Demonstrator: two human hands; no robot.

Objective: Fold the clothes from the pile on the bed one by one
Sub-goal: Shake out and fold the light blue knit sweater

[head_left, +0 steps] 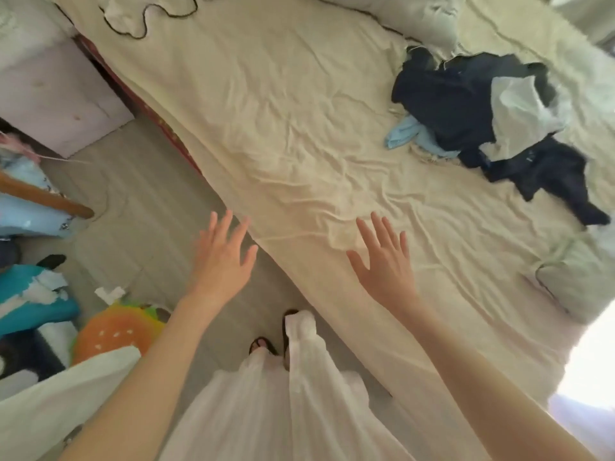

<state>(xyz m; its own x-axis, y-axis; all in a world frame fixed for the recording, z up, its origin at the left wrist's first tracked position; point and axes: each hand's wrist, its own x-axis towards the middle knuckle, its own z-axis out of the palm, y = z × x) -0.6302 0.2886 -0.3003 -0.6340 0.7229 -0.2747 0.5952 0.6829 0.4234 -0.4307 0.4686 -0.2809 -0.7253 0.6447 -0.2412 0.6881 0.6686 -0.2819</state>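
Note:
A pile of clothes (pixel 466 108) lies on the far right part of the bed (pixel 283 111): dark navy garments, a white piece (pixel 522 108) on top and a light blue piece (pixel 406 134) at its left edge. My left hand (pixel 223 261) hovers with fingers spread over the floor at the bed's near edge. My right hand (pixel 382 261) is spread flat over the cream sheet, well short of the pile. Both hands hold nothing.
A black cable (pixel 133 24) snakes across the bed's far left corner. Pillows (pixel 575 277) sit at the right edge and at the top. On the floor at left stand a burger-shaped cushion (pixel 116 331), blue bags and a lilac cabinet (pixel 56 94).

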